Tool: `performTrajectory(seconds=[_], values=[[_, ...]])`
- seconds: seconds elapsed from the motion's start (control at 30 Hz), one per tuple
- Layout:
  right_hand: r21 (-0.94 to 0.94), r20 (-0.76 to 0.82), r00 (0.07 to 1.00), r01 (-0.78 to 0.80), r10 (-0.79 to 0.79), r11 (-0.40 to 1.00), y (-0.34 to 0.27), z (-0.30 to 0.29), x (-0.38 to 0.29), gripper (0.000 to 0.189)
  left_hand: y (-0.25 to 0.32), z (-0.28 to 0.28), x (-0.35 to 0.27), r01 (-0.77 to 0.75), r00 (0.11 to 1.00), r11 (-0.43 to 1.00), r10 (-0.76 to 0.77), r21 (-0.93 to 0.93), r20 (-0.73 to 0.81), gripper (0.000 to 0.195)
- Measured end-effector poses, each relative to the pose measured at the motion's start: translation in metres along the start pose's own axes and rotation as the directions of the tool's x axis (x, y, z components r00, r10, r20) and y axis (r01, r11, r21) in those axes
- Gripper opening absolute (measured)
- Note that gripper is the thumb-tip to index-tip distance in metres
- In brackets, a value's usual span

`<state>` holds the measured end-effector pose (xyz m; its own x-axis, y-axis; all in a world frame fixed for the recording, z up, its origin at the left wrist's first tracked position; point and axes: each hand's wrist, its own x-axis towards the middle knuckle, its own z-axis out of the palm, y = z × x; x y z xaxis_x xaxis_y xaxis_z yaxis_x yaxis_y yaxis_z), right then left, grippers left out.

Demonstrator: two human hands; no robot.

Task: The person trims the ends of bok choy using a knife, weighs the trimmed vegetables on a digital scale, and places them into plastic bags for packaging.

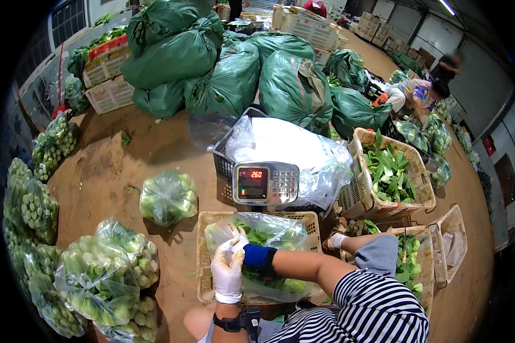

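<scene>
A clear plastic bag [283, 229] of leafy green vegetables [257, 236] lies in a shallow cream plastic crate [316, 231] before me. My right hand [239, 237], in a white glove with a blue cuff above it, grips the plastic at the bag's left end. Just below it is my left hand [226, 272], also gloved, its fingers curled close to the right hand. Whether the left fingers hold plastic is hidden. Directly beyond the crate, a digital scale display [266, 183] shows red lit digits.
Bagged greens [168, 197] stand on the floor to the left, with several more bags [98, 274] piled nearer. A black crate [224, 165] holds plastic bags [289, 141]. Right of it is a crate of loose greens [388, 171]. Large green sacks [294, 88] are heaped behind. A co-worker [418, 96] bends at far right.
</scene>
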<state>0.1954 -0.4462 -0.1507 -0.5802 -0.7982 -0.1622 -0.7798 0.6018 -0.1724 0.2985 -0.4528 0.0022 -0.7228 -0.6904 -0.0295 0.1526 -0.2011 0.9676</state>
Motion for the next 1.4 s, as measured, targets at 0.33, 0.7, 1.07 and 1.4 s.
performTrajectory(seconds=[0.33, 0.7, 1.07, 1.4], values=[[0.343, 0.094, 0.931, 0.302, -0.352, 0.889, 0.027, -0.057, 0.023, 0.043, -0.004, -0.033, 0.006, 0.02, 0.999, 0.994, -0.017, 0.104, -0.033, 0.02], [-0.408, 0.628, 0.768, 0.459, -0.123, 0.789, 0.183, -0.2, -0.14, 0.072, -0.005, -0.027, 0.021, -0.1, 0.989, 0.914, 0.134, 0.392, -0.062, 0.025], [0.638, -0.417, 0.767, -0.135, 0.488, 0.758, 0.264, -0.17, -0.454, 0.019, -0.017, -0.044, 0.015, -0.06, 0.938, 0.4, 0.337, 0.914, -0.085, 0.058], [0.587, -0.215, 0.146, -0.771, 0.966, 0.247, 0.44, -0.07, -0.535, 0.043, 0.009, 0.097, -0.059, -0.417, 0.784, 0.523, 0.621, 0.744, 0.003, 0.038]])
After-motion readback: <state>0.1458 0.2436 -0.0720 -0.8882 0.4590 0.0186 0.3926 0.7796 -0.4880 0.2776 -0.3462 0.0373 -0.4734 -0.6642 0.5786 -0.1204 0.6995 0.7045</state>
